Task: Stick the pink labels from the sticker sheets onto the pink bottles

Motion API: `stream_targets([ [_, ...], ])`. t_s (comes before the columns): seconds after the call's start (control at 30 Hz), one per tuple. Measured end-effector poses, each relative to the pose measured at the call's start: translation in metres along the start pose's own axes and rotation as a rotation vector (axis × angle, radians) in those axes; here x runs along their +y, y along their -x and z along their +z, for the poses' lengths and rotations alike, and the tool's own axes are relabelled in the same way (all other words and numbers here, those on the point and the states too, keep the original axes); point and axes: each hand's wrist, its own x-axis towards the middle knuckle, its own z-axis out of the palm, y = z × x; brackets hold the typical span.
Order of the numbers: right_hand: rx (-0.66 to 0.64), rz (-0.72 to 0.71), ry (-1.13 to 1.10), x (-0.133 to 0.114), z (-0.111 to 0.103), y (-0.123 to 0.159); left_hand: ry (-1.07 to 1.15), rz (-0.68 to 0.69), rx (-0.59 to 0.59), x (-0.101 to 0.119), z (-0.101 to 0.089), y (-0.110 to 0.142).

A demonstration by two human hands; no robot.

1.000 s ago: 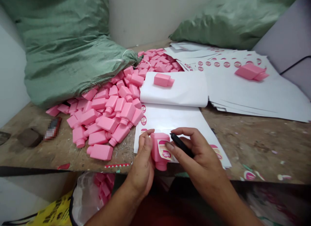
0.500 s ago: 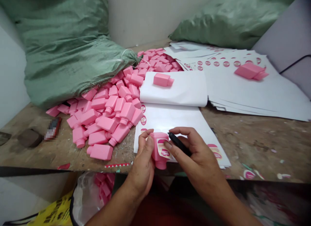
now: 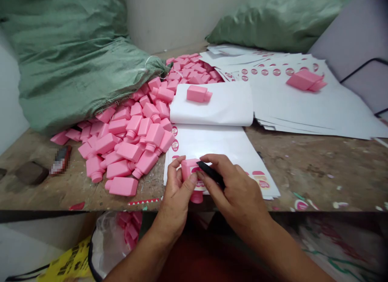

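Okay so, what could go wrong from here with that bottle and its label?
The label might get scratched or creased, since the right hand holds a black tool close against the pink bottle. If the left hand slips, that bottle could fall near the front edge of the table. The folded-back sheet might spring open and tip off the loose bottle on it.

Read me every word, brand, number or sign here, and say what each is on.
Nothing reads with certainty.
White-and-pink label on the held pink plastic bottle: lettering partly covered, blurred.
Pink-and-cream labels on the flat white paper sheet: too blurred.
Round pink prints on the stacked white paper sheets: too small.
Dark lettering on the yellow bag: too blurred.
Pink-and-white sticker scrap on the brown table: too small.
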Motion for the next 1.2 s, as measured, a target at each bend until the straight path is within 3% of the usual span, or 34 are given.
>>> stream_targets([
  [0.1,0.009,-0.088,0.146,-0.001,-0.002,-0.001,-0.039,0.063,0.054,-0.003,-0.002,-0.001],
  [0.2,-0.050,-0.064,0.167,0.006,-0.008,-0.001,-0.079,0.104,0.088,-0.003,-0.005,-0.001],
  [0.27,-0.084,0.046,0.033,0.013,-0.013,-0.001,-0.066,0.080,0.067,0.000,-0.005,-0.001],
  [0.37,-0.099,0.241,-0.352,0.017,-0.016,-0.003,0.004,-0.001,0.034,0.006,-0.003,0.002],
  [0.47,-0.159,0.332,-0.633,0.013,-0.011,-0.009,0.058,-0.083,0.007,0.009,0.001,0.007],
  [0.6,-0.245,0.382,-0.842,0.009,0.000,-0.016,0.055,-0.137,-0.026,0.007,0.003,0.012],
  [0.7,-0.272,0.406,-0.854,0.010,0.003,-0.015,-0.022,-0.199,-0.096,0.013,-0.015,0.018],
  [0.77,-0.230,0.399,-0.767,0.013,0.003,-0.013,-0.205,-0.260,-0.159,0.029,-0.043,0.031],
  [0.87,-0.177,0.414,-0.618,0.020,0.004,-0.009,-0.688,-0.306,-0.173,0.064,-0.094,0.070],
  [1.0,-0.154,0.407,-0.544,0.028,0.009,-0.007,-1.222,-0.172,0.008,0.099,-0.140,0.113],
  [1.1,-0.174,0.352,-0.482,0.030,0.010,-0.007,-1.556,0.096,0.126,0.098,-0.148,0.097],
  [1.2,-0.215,0.336,-0.404,0.029,0.004,-0.006,-1.856,0.363,0.063,0.087,-0.147,0.056],
])
